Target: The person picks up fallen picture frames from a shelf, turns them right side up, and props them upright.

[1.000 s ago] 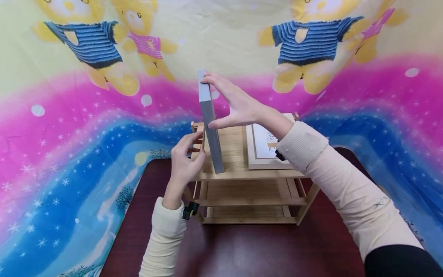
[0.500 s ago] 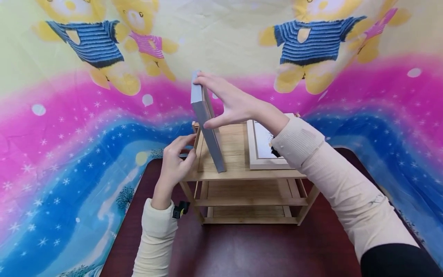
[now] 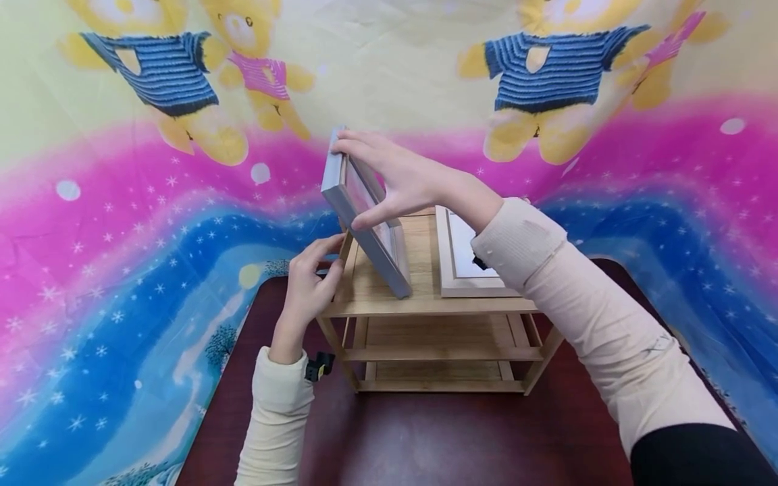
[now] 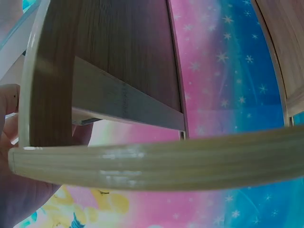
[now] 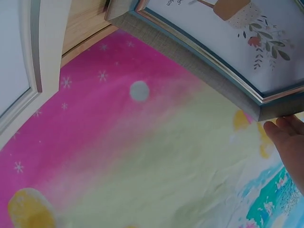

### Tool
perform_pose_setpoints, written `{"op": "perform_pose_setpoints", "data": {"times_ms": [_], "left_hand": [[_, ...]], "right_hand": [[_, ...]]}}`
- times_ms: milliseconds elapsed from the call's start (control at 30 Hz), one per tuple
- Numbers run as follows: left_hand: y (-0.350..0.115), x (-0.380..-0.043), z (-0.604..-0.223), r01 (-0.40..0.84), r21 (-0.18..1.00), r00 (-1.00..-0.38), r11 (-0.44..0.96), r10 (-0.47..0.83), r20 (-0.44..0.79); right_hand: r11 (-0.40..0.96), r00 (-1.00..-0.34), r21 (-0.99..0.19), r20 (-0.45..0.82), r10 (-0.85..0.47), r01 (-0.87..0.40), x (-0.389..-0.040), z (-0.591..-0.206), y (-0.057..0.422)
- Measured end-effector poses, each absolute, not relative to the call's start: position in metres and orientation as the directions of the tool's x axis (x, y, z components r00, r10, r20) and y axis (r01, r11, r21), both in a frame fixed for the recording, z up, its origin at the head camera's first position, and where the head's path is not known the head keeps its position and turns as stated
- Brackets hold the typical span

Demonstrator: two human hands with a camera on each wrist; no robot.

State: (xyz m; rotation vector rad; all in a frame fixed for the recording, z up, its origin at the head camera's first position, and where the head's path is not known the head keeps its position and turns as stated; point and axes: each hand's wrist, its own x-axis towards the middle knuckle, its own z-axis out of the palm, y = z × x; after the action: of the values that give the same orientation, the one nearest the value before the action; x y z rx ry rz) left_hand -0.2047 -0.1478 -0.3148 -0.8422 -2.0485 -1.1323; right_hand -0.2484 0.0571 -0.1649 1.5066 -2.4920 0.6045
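My right hand (image 3: 407, 175) holds a grey picture frame (image 3: 379, 260) by its raised edge, fingers over the top and thumb on the near side. The frame leans left, its lower edge on the top board of a wooden rack (image 3: 419, 270). In the right wrist view, that frame (image 5: 190, 61) shows a plant print, with fingertips (image 5: 282, 128) at its corner. My left hand (image 3: 310, 280) grips the rack's left side; in the left wrist view its fingers are partly hidden behind a wooden post (image 4: 50, 80).
A white picture frame (image 3: 468, 293) lies flat on the right of the top board, partly covered by my right sleeve. Two lower shelves (image 3: 444, 335) sit beneath. The rack stands on a dark red table (image 3: 437, 432) before a bear-printed backdrop (image 3: 389, 67).
The grey frame has tilted from nearly upright over to the left, so its picture side shows more. My right hand moved left with it. The left hand shifted slightly left onto the rack's side.
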Motion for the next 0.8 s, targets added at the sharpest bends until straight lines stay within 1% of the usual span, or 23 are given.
{"op": "perform_pose_setpoints", "data": {"times_ms": [133, 267, 367, 500, 567, 667, 800], "left_hand": [[-0.144, -0.198, -0.306, 0.759, 0.497, -0.619, 0.421, 0.229, 0.751], [-0.137, -0.183, -0.290, 0.742, 0.516, -0.643, 0.428, 0.235, 0.729], [-0.139, -0.190, -0.296, 0.743, 0.518, -0.643, 0.423, 0.236, 0.729], [-0.146, -0.205, -0.313, 0.743, 0.524, -0.645, 0.416, 0.237, 0.727], [-0.146, -0.205, -0.314, 0.745, 0.519, -0.642, 0.420, 0.237, 0.730], [-0.144, -0.203, -0.316, 0.757, 0.475, -0.608, 0.449, 0.217, 0.764], [-0.136, -0.195, -0.318, 0.732, 0.346, -0.513, 0.587, 0.139, 0.847]], "right_hand": [[0.416, -0.474, -0.234, 0.324, -0.819, -0.879, -0.249, -0.162, 0.057], [0.434, -0.491, -0.245, 0.274, -0.827, -0.867, -0.249, -0.158, 0.057], [0.447, -0.508, -0.266, 0.241, -0.827, -0.854, -0.249, -0.157, 0.059], [0.442, -0.505, -0.273, 0.230, -0.832, -0.854, -0.249, -0.156, 0.061], [0.437, -0.500, -0.274, 0.234, -0.834, -0.857, -0.249, -0.157, 0.061], [0.430, -0.496, -0.276, 0.244, -0.834, -0.859, -0.249, -0.159, 0.062], [0.421, -0.489, -0.276, 0.261, -0.832, -0.864, -0.251, -0.161, 0.062]]}}
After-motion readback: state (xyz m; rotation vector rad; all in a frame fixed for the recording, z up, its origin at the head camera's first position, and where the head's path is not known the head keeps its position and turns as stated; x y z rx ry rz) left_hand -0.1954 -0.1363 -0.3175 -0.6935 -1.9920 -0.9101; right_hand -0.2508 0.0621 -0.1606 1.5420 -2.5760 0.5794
